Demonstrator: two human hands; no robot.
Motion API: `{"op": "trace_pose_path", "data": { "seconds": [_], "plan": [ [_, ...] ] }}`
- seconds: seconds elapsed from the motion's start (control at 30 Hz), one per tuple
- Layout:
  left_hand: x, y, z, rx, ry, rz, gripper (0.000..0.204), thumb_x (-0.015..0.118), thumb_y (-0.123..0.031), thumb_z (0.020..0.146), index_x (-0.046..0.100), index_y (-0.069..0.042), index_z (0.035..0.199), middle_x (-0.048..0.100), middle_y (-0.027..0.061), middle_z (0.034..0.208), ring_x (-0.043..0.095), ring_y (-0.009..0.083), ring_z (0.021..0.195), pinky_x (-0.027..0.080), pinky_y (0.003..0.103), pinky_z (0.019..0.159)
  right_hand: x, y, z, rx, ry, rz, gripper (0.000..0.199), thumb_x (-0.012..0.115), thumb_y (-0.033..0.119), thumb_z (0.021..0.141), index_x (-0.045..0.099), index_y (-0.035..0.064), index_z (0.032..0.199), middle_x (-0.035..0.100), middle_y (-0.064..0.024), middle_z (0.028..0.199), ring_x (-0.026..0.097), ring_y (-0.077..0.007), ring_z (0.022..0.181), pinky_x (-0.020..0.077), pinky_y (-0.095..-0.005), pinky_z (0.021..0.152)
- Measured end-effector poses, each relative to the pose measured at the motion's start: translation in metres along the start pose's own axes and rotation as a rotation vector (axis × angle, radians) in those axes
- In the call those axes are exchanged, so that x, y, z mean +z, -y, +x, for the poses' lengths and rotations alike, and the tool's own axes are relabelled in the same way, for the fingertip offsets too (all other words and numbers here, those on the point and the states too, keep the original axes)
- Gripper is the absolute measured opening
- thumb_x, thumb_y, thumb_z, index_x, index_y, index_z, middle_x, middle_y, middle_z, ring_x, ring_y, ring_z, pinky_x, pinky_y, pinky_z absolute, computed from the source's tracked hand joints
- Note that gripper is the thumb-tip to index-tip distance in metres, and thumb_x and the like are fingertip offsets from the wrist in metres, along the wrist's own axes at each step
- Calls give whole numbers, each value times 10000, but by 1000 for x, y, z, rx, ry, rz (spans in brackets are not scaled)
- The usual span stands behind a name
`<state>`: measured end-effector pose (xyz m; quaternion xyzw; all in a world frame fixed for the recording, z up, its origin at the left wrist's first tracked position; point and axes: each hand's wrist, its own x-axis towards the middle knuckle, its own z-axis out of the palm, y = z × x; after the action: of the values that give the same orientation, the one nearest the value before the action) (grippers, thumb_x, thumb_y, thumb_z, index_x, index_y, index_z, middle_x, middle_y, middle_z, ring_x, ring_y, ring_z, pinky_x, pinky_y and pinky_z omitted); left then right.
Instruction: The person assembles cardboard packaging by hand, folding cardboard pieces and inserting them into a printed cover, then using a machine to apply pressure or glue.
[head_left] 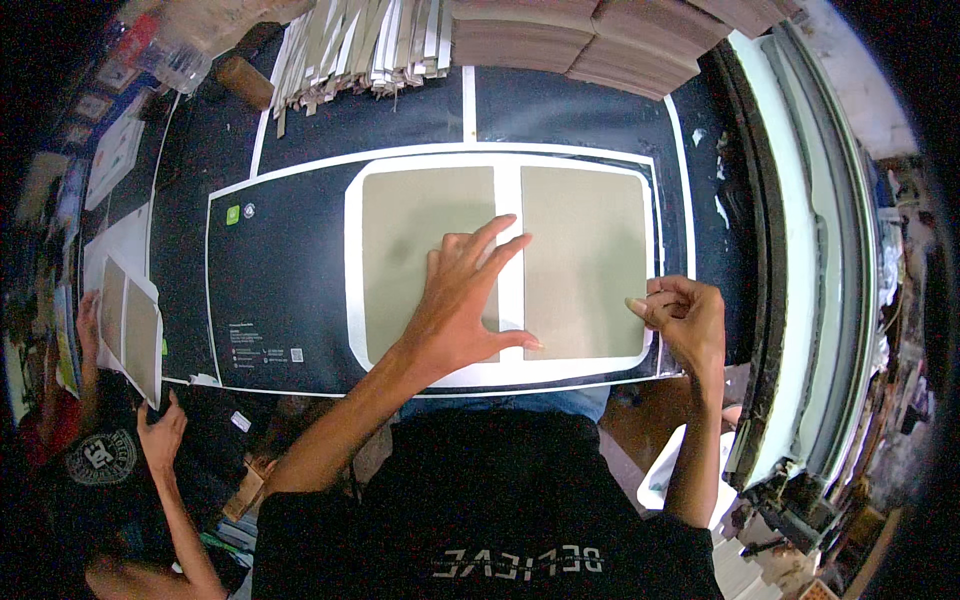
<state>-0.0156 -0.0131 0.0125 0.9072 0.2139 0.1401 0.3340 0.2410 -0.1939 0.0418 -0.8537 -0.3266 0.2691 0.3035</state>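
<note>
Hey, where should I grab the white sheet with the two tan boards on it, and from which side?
Probably by its right edge, coming in from the right, thumb on top. The white sheet lies flat, so its rim seems the likeliest place to pinch. The right hand is at that edge, while the left hand spreads over the middle.

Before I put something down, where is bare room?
Bare: the black printed panel left of the white sheet bearing two tan boards; also the black tabletop strip between that sheet and the stacked brown sheets. Crowded: that sheet, at the left hand and right hand; farther out, the thin pale strips.
</note>
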Motion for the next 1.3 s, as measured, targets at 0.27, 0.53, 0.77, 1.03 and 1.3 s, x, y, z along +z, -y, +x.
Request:
{"op": "trace_pose_path", "data": {
  "seconds": [0.27,0.53,0.77,1.03,1.3],
  "plan": [
    [-12,-2,19,17,141,91,1387,950,-591,476,346,-26,1590,266,127,1692,425,335,1194,367,492,1003,-3,14,2,55,52,13,250,871,47,795,719,-86,943,741,-126,733,692,-132,628,562,-264,579],
    [-11,0,21,-18,194,93,1416,921,-643,471,307,-87,1620,247,64,1709,417,357,1169,358,512,1029,-2,13,1,85,36,3,238,885,52,778,728,-66,912,731,-110,702,677,-118,602,547,-247,564],
    [-13,-6,24,-32,201,170,1416,929,-635,467,319,-64,1610,258,87,1703,432,376,1197,363,502,1011,3,40,-8,-260,-123,-254,564,949,201,690,713,-6,1159,731,-195,1120,712,-306,1016,573,-390,881],
    [-18,-16,30,-62,226,197,1427,937,-622,460,310,-73,1619,258,93,1707,448,373,1197,365,506,1016,15,40,13,-541,204,-520,1165,879,481,677,316,-24,1564,348,-247,1619,329,-368,1516,226,-520,1269],
    [-17,-14,30,-52,236,231,1422,931,-629,459,319,-73,1617,249,82,1713,440,358,1211,380,498,986,15,48,10,-483,199,-502,1158,916,392,640,348,19,1577,350,-201,1635,312,-343,1529,239,-531,1266]
  ]
}}
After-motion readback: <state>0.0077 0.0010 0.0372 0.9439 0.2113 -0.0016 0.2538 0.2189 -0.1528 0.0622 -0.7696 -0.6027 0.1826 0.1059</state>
